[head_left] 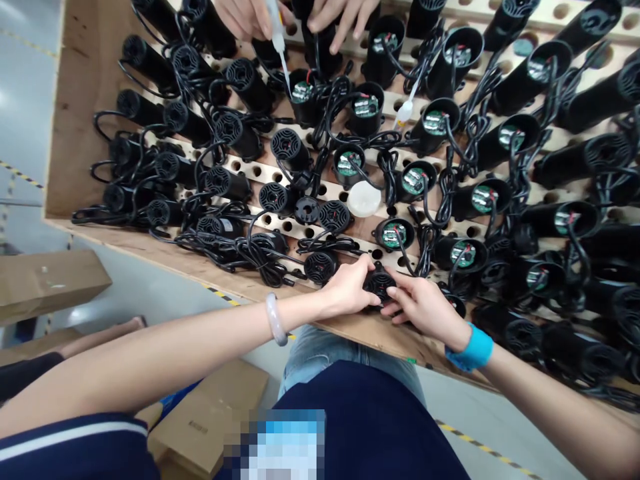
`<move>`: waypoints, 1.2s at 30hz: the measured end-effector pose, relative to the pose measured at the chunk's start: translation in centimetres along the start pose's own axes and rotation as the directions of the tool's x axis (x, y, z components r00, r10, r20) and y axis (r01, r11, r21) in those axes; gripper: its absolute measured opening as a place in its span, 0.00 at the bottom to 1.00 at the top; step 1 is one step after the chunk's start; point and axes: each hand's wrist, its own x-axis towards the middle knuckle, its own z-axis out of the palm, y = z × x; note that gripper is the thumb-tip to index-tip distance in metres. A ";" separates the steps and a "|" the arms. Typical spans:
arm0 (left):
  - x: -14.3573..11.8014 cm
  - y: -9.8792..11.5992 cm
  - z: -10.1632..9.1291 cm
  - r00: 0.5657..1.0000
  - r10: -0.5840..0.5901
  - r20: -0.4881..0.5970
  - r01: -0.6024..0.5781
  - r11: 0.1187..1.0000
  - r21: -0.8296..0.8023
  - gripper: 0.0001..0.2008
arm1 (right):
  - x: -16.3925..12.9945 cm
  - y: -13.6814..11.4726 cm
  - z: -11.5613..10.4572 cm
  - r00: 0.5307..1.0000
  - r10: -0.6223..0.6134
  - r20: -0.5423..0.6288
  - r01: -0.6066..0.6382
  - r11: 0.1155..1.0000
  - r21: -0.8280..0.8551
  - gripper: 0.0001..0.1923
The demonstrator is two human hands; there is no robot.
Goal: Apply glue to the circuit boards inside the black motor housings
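Observation:
At the near edge of the wooden tray, my left hand (350,287) and my right hand (425,303) close around a black slotted end cap (380,285) from both sides. The cap sits on top of a black cylindrical housing, whose body is mostly hidden by my fingers. Left of my left hand stands a capped black cylinder (321,267). Just beyond my hands is an uncapped cylinder (395,234) with a green circuit board and a cable inside. A loose slotted cap (307,211) lies farther back on the left.
Across the tray, a co-worker's hand (245,17) holds a white syringe (278,33) over an open cylinder. A second syringe (405,110) and a round whitish dish (364,199) rest among several cylinders and coiled black cables (427,247). Cardboard boxes (215,413) stand below left.

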 end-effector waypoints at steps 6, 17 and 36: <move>0.1 0.0 -0.4 1.000 0.026 -0.005 -0.026 0.999 -0.026 0.24 | 0.3 -0.4 -0.6 0.997 0.014 0.072 -0.015 1.000 0.010 0.26; -0.6 -0.4 0.6 0.997 -0.032 -0.068 0.023 0.992 -0.124 0.21 | 2.0 -1.5 -1.5 0.992 -0.013 0.129 0.043 0.973 -0.227 0.12; -2.8 -1.8 -1.6 0.967 0.253 0.013 -0.253 0.967 0.040 0.31 | 1.2 -1.7 -0.9 0.998 0.031 0.059 -0.019 0.981 -0.195 0.20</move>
